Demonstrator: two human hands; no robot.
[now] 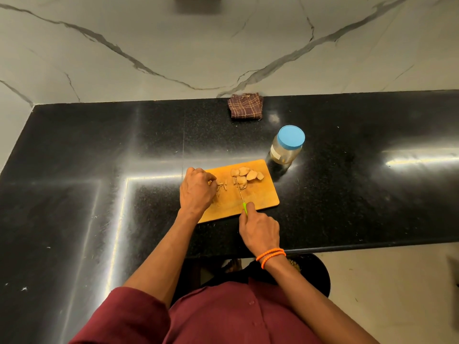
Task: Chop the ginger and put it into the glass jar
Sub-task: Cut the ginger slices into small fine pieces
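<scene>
- Near the middle of the frame, a wooden cutting board [258, 194] lies on the black counter [99, 145].
- Ginger chunks [246, 175] sit piled at the board's upper part; thin cut strips [222, 187] lie to their left.
- Left hand [196, 188] rests on the board's left end, its fingers curled over the strips; whether its grip actually pinches any cannot be told.
- Right hand [259, 229], below the board, has its grip closed around the green handle of a small knife [242, 197], whose blade points up toward the chunks.
- Glass jar [285, 147] with its blue lid on stands on the counter just past the board's upper right corner.
- Folded checked cloth [245, 106] lies against the marble wall, above the jar.
</scene>
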